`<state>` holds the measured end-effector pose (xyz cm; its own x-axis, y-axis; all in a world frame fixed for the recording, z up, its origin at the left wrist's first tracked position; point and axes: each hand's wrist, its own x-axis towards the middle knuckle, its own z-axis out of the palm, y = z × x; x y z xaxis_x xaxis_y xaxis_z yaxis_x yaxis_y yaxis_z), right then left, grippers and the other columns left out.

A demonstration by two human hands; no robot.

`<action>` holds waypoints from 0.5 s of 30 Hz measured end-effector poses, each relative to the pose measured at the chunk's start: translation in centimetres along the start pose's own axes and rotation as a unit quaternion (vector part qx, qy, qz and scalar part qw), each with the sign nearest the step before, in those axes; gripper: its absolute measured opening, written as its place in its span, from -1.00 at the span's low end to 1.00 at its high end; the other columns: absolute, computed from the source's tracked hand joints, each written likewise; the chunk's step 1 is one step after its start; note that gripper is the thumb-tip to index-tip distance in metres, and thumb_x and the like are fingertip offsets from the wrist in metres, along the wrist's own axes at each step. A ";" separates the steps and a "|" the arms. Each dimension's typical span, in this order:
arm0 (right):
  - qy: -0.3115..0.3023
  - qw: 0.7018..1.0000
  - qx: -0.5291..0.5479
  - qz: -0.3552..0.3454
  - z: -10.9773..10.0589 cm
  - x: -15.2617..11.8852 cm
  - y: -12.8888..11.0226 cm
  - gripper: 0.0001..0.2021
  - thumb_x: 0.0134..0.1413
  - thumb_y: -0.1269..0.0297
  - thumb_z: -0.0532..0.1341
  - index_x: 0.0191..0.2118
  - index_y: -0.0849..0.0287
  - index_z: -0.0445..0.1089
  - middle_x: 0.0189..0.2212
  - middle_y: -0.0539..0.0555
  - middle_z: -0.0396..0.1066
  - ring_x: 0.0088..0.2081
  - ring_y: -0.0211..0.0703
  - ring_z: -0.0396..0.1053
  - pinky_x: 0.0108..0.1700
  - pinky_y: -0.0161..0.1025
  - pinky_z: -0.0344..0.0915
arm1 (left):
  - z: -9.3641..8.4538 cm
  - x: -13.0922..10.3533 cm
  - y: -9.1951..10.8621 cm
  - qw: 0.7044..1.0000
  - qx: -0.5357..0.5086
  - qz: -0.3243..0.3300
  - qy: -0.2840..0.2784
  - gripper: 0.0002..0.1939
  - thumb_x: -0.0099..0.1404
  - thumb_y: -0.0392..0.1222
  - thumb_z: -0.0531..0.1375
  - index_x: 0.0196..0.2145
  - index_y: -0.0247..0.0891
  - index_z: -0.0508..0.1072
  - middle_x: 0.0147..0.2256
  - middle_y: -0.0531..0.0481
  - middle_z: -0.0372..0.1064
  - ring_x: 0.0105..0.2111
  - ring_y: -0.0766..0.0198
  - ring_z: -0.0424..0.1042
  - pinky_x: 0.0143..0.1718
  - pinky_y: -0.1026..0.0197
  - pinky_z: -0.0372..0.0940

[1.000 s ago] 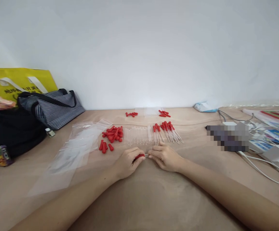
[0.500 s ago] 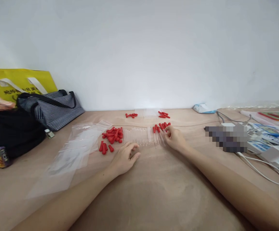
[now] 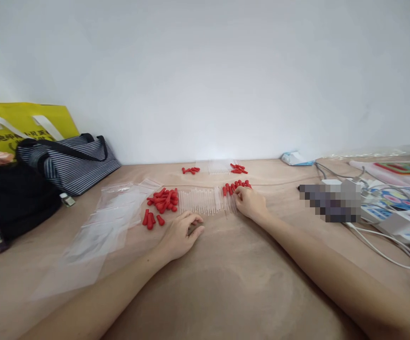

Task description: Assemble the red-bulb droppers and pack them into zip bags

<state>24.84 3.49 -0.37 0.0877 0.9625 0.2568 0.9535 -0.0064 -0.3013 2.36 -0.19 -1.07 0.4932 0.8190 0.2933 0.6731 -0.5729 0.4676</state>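
Touching red bulbs [image 3: 229,189]: right hand [image 3: 250,203]; bearing Chinese characters [image 3: 4,138]: yellow bag [image 3: 20,110].

A yellow bag [image 3: 59,119] with white handles [image 3: 49,126] stands near the wall [image 3: 205,80], a striped bag [image 3: 80,165] in front of it — then a black bag [image 3: 20,198], with a small bottle [image 3: 67,199] just beside. Right on the table [image 3: 222,297] lie a blue-and-white packet [image 3: 297,158], a looped white cable [image 3: 408,268] and a white plug block [image 3: 407,226].

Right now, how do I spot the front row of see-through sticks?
Find the brown table against the pale wall. Just beyond the left hand, right of the big red pile, lies the row. Unlike the red-topped sticks by the right hand, these have no red ends.
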 end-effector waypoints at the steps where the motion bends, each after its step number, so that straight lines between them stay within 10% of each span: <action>1: 0.003 1.000 0.000 -0.006 0.0 -0.1 -0.1 -0.82 0.00 0.30 0.00 -0.37 0.10 0.34 -0.33 0.04 0.41 -0.30 -0.11 0.33 -0.48 -0.30 0.08 | 0.0 0.0 0.0 1.000 0.002 -0.003 0.000 -0.87 0.15 -0.21 0.06 -0.34 -0.24 0.36 -0.37 -0.01 0.31 -0.40 0.29 0.32 -0.37 0.23 0.25; 15: -0.143 0.985 -0.099 0.020 -0.4 0.4 -2.2 -0.68 -0.01 0.37 -0.05 -0.20 0.32 0.37 -0.21 0.32 0.36 -0.17 0.07 0.32 -0.20 -0.07 0.16 | -0.1 0.0 0.3 1.000 -0.011 -0.014 -0.003 -0.89 0.15 -0.24 0.06 -0.35 -0.25 0.35 -0.37 0.00 0.31 -0.40 0.30 0.33 -0.37 0.25 0.25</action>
<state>22.89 3.79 0.76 0.0684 0.9973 -0.0284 0.9909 -0.0712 -0.1144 2.48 -0.30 -0.85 0.4782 0.8341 0.2751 0.6746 -0.5494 0.4931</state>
